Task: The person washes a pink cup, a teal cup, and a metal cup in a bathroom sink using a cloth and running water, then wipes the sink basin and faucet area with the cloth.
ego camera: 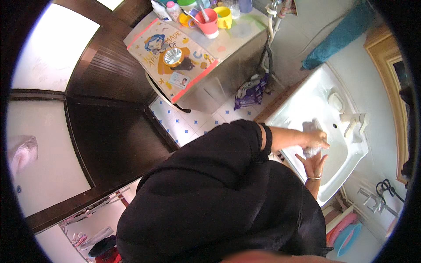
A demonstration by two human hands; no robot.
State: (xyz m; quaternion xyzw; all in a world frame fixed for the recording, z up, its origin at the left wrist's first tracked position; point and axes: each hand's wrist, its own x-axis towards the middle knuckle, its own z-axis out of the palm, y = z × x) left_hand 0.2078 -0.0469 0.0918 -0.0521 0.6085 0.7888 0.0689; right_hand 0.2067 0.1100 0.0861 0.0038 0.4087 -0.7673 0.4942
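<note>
Over a white ceramic washbasin (335, 167), my left hand (314, 139) is closed on a crumpled, pale grey cloth or film (310, 125). It is blurred, so its material cannot be told. Part of it hangs below the palm, towards my other hand. My right hand (313, 165), with a bracelet at the wrist, is close by with its fingers spread and nothing visible in it. Both hands look wet. White taps (353, 125) stand at the basin's wall side. A pale soap dish or soap (336, 102) sits on the rim beside them.
A teal towel (338, 36) hangs beyond the basin, near a wood-framed mirror (389, 72). Left of it, a washing machine (210, 95) carries a printed cover (141, 42), cups (207, 24) and bottles. A purple packet (251, 92) lies on the floor. Basins (348, 240) stand lower right.
</note>
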